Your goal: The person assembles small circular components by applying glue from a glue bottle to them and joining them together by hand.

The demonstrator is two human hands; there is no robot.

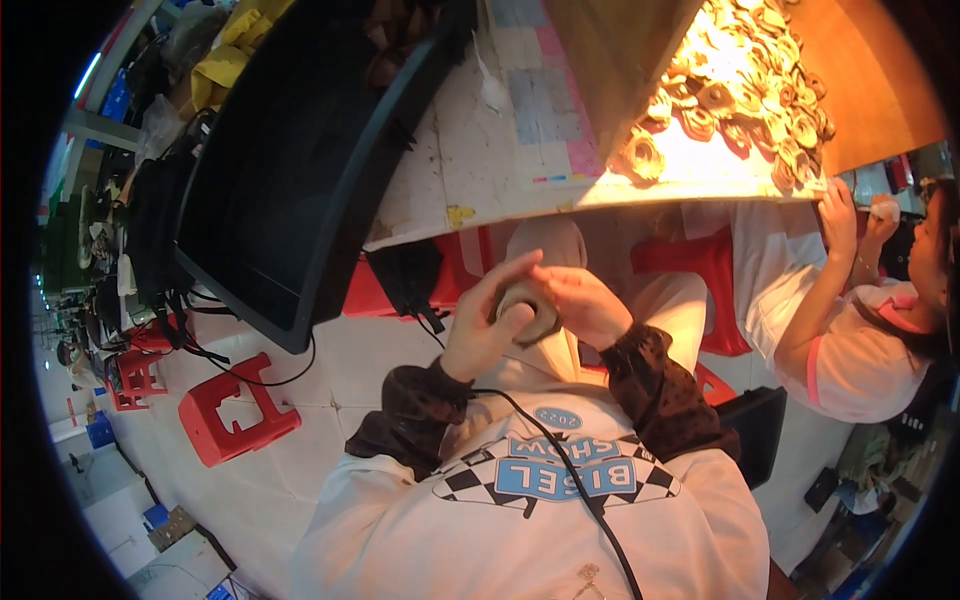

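Note:
In front of my lap, both my hands hold a tan, ring-like rolled piece (543, 322) with a dark hole in its middle. My left hand (480, 320) wraps its left side, the thumb at the hole and the fingers reaching over the top. Curled round the far right side is my right hand (592, 303), its fingertips close to the left ones. What the roll is made of I cannot make out. Similar coiled pieces (700, 122) lie heaped on the white table (440, 170) beyond, under bright warm light.
A large black tray (270, 200) juts over the table's left edge. Brown boards (890, 90) flank the heap. Red stools (240, 410) stand on the floor, left and below the table. A co-worker (860, 340) sits at the right. A black cable (570, 460) crosses my shirt.

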